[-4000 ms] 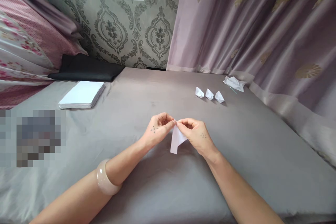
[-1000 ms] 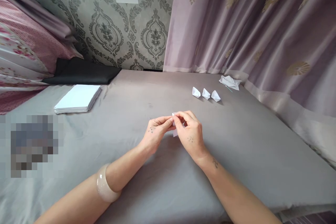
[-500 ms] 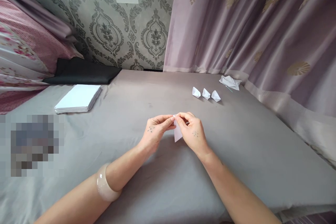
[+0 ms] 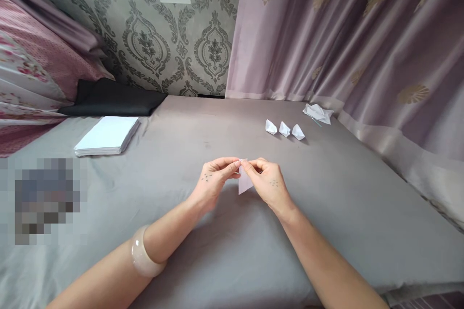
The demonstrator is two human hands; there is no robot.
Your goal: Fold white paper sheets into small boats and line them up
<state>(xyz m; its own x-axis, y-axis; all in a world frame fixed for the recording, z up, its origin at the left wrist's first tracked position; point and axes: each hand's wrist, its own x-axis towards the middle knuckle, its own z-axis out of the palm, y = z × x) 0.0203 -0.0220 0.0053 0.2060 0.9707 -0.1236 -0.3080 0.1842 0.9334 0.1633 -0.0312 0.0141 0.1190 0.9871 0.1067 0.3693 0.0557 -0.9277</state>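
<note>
A small folded piece of white paper (image 4: 244, 183) hangs between my hands, its pointed lower end showing below the fingers. My left hand (image 4: 217, 176) pinches its upper edge between thumb and fingers. From the other side my right hand (image 4: 267, 178) grips the same paper close by, thumb near the left thumb. Part of the paper lies hidden behind the right fingers. Beyond the hands, three small folded paper boats (image 4: 284, 129) sit in a row on the grey cloth (image 4: 203, 130).
A thick stack of white paper (image 4: 107, 134) lies at the left, in front of a black cloth (image 4: 116, 99). Loose folded papers (image 4: 318, 113) lie at the far right near the purple curtain (image 4: 290, 29). Patterned wallpaper (image 4: 174, 43) rises behind.
The paper has turned slightly, and its lower tip has shifted a little left and up. More of its face shows now. Both hands keep their pinch, with the right hand slightly farther right.
</note>
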